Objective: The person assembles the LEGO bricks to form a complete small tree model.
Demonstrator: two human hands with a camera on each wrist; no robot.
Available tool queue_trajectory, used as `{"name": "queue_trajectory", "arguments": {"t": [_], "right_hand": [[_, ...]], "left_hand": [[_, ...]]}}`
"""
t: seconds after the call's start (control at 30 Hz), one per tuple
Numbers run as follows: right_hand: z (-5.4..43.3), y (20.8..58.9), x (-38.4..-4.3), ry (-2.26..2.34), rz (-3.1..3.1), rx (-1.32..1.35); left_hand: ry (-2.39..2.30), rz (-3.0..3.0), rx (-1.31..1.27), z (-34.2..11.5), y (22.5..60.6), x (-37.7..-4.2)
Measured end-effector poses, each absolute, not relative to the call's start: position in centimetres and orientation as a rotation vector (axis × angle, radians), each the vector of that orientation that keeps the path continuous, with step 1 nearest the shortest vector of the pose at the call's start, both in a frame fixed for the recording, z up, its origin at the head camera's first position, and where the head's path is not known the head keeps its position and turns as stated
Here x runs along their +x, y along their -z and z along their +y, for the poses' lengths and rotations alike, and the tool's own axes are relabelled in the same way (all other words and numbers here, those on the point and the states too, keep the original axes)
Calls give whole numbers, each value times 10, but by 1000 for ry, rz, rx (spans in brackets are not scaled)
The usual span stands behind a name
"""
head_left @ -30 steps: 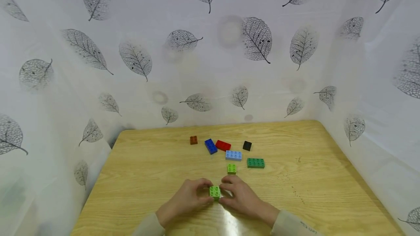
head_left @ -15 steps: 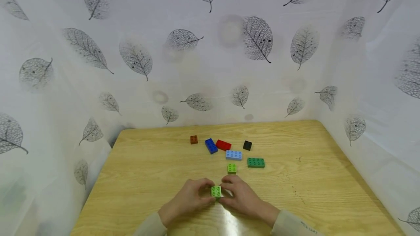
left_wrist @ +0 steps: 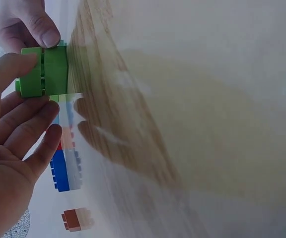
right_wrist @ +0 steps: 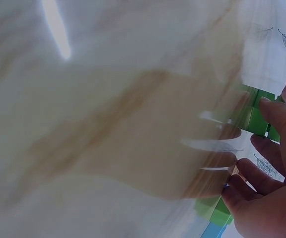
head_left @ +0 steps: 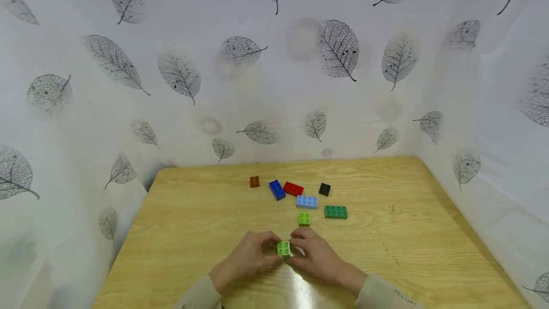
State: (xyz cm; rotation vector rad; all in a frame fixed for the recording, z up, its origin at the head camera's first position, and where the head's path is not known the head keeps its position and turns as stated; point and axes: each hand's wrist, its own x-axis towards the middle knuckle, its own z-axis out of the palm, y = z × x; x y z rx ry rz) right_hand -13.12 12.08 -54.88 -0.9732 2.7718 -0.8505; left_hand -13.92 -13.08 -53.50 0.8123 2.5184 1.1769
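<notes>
In the head view a bright green brick (head_left: pixel 283 249) sits between both hands near the table's front. From the side, the left wrist view shows it as two stacked green bricks, an upper brick (left_wrist: pixel 31 74) and a lower brick (left_wrist: pixel 56 74), with a thin seam and bits of studs between them. My left hand (head_left: pixel 253 254) pinches the upper brick between thumb and fingers. My right hand (head_left: pixel 316 255) has its thumb and fingers around the lower brick, close to the tabletop, as the right wrist view (right_wrist: pixel 269 173) shows.
Beyond the hands lie a lime brick (head_left: pixel 304 220), a dark green brick (head_left: pixel 336 211), a light blue brick (head_left: pixel 307 201), a red brick (head_left: pixel 293 188), a blue brick (head_left: pixel 277 190), a black brick (head_left: pixel 324 189) and a brown brick (head_left: pixel 255 181). A leaf-print curtain (head_left: pixel 274 85) surrounds the wooden table (head_left: pixel 193 213).
The left hand and the stacked green bricks have shifted slightly right, towards the right hand, and the stack has turned a little. The right hand and the loose bricks stay put.
</notes>
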Motion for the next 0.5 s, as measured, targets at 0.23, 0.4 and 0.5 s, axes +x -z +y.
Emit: {"name": "queue_trajectory", "arguments": {"t": [0.23, 0.4, 0.5], "right_hand": [[121, 549, -132, 876, 2763, -955], [120, 547, -131, 880, 2760, -968], [120, 547, -130, 898, 2755, -972]], "left_hand": [[-1128, 2517, 774, -131, 532, -142], [-1085, 2537, 797, -129, 528, -144], [-1062, 2558, 817, -128, 525, -144]]}}
